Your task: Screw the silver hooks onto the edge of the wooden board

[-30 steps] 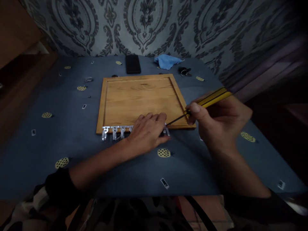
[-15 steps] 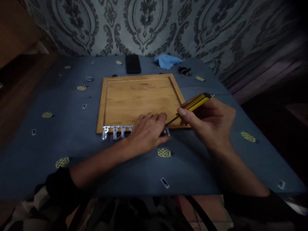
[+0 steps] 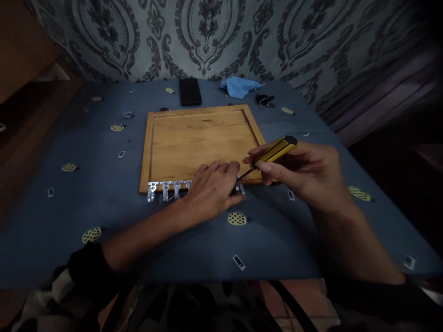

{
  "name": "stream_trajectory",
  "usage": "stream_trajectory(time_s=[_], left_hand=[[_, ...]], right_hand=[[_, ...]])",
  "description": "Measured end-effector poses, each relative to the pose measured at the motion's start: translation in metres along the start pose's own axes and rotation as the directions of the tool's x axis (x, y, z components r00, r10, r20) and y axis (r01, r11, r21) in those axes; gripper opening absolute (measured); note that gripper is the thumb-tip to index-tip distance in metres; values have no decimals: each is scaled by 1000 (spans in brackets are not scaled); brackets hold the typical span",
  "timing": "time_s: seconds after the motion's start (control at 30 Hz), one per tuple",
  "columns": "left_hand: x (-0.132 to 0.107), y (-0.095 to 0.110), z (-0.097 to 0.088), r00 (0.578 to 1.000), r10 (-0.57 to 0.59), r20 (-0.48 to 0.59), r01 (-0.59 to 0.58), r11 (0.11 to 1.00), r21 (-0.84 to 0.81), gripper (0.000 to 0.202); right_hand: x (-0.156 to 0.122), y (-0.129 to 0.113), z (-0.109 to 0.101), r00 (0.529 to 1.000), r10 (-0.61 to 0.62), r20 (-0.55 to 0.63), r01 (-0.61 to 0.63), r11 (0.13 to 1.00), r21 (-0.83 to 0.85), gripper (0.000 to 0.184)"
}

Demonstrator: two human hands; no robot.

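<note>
A blue patterned cloth covers the desk (image 3: pixel 86 193), which stands against a wall (image 3: pixel 207 37) with damask paper. At the far edge lie a dark phone (image 3: pixel 190 91), a crumpled blue rag (image 3: pixel 240 86) and a bunch of keys (image 3: pixel 265 100). A small loose metal piece (image 3: pixel 127 115) sits well to the left. In the middle lies a square wooden board (image 3: pixel 200 143), flat, with a row of metal hooks (image 3: pixel 165 188) along its near edge.

The left hand (image 3: pixel 212 189) lies palm-down over the right part of that row. It hides the hooks beneath it and the spot where the tool meets the board. Its fingers are bent over the rail and the thumb is tucked at the near side. Whether its grip clasps a hook underneath cannot be told.

The right hand (image 3: pixel 304 173) hovers just off the board's near right corner. Its grip is closed around the yellow-and-black handle of a screwdriver (image 3: pixel 277 151), pinched between thumb and fingers. The tool's long axis runs on a slant, with the handle end high, to the right and farther off. The thin dark shaft points down, to the left and toward the person. Its tip ends just beside the left fingertips at the board's near edge, and the tip itself is too dark to make out.
</note>
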State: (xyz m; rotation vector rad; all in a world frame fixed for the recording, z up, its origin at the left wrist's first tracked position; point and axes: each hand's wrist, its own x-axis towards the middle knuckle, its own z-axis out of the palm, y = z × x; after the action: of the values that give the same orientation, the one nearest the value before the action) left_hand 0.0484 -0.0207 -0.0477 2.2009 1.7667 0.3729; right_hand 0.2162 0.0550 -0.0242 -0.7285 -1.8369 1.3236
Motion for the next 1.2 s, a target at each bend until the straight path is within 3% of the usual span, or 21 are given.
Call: stream_trajectory(time_s=[0.17,0.27,0.53,0.6,0.73,0.87,1.03,1.2], left_hand=[[2,0,-1,1000,8,8,-8,1000,0,44],[2,-2,1,1000,10,0,-10,1000,17,45],[4,-1,1,999,-25,-23,26,1000,12,38],[5,-1,0,999,-39,-15,39,999,-2,38],[4,-1,0,999,-35,-11,35,999,-10,40],[4,1,0,999,-52,-1,52,999,9,41],[5,2,-2,998,-57,18,57,998,17,42],[4,-1,0,1000,-1,-13,1,1000,24,42]], right_hand=[[4,1,8,992,-50,-112,50,999,4,23],[8,6,6,993,-40,-111,43,999,27,23],[11,11,-13,990,-60,129,52,996,66,31],[11,11,-12,987,-75,139,69,996,53,31],[9,13,-3,992,-126,-18,126,992,-18,37],[6,14,6,956,-242,-165,209,958,-196,42],[2,18,11,912,-333,-240,243,909,-339,42],[1,20,14,892,-362,-271,252,895,-367,41]])
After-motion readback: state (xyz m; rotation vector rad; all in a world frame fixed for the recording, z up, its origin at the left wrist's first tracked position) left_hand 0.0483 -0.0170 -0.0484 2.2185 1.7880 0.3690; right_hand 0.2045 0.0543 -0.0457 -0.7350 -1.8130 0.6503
